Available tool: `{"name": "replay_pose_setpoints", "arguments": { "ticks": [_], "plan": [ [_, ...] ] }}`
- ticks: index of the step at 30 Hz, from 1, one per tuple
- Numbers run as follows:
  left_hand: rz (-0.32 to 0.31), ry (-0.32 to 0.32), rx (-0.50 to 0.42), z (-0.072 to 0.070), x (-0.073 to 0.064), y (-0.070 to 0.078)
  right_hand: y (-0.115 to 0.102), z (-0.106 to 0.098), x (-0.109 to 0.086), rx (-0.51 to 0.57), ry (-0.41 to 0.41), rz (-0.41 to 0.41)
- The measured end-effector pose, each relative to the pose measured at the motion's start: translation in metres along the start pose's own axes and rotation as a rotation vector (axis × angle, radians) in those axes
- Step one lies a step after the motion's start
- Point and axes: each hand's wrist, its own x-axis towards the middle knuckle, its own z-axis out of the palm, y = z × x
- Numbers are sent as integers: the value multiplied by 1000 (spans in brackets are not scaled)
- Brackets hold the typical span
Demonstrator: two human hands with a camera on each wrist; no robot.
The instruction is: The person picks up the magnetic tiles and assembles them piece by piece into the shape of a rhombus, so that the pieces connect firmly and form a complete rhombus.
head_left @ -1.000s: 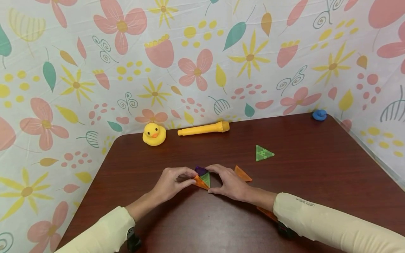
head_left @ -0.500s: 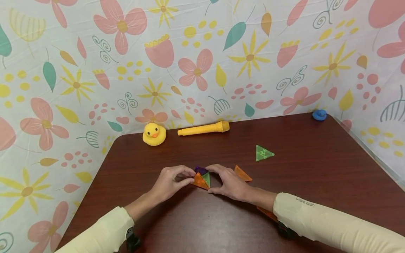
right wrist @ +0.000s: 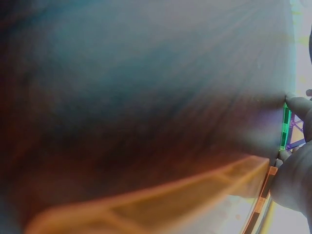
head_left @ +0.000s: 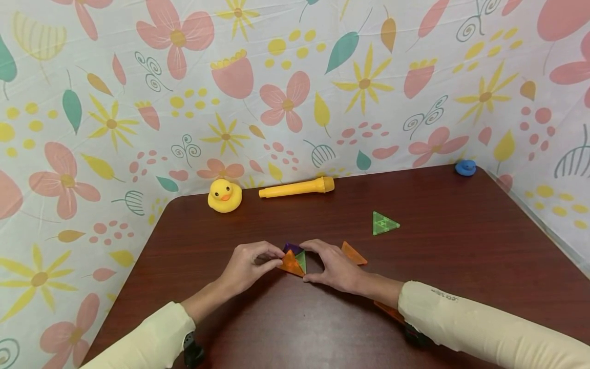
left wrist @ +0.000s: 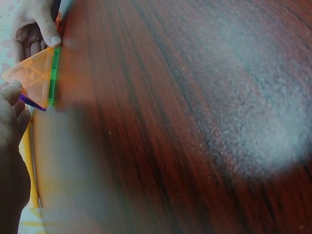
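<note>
In the head view, my left hand [head_left: 249,264] pinches the left corner of an orange see-through triangle tile [head_left: 292,264]. It leans upright, its face towards me. Behind it show a green triangle tile [head_left: 301,260] and a purple tile [head_left: 292,248], close against it. My right hand [head_left: 334,266] holds the green tile between thumb and fingers, at its corners. The left wrist view shows the orange tile [left wrist: 34,80] beside the green tile's edge [left wrist: 54,78], with the right thumb on the shared corner. The far sides of these tiles are hidden.
A loose green triangle [head_left: 384,224] and an orange triangle [head_left: 354,253] lie right of the hands. Another orange piece [head_left: 389,311] is partly under the right forearm. A yellow duck [head_left: 224,196], a yellow toy microphone [head_left: 296,188] and a blue duck [head_left: 465,167] stand along the back.
The orange tile has swung so that more of its face shows towards me. My left hand has shifted slightly left with it; the right hand has stayed in place.
</note>
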Motion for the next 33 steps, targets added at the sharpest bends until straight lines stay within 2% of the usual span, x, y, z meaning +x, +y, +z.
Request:
{"name": "replay_pose_setpoints", "arguments": {
  "ticks": [7, 11, 16, 20, 23, 33],
  "plan": [
    [12, 11, 11, 0, -1, -2, 0, 0, -1, 1, 1, 3],
    [4, 6, 48, 2, -2, -5, 0, 0, 0, -1, -3, 1],
    [-51, -63, 131, 5, -4, -8, 0, 0, 0, -11, -8, 1],
    [-89, -130, 153, 7, -4, -9, 0, 0, 0, -7, -13, 4],
    [-100, -149, 159, 9, -4, -10, 0, 0, 0, 1, -12, 4],
    [-62, -150, 184, 12, -4, -12, -1, 0, 1, -2, 6, -10]
  ]
}}
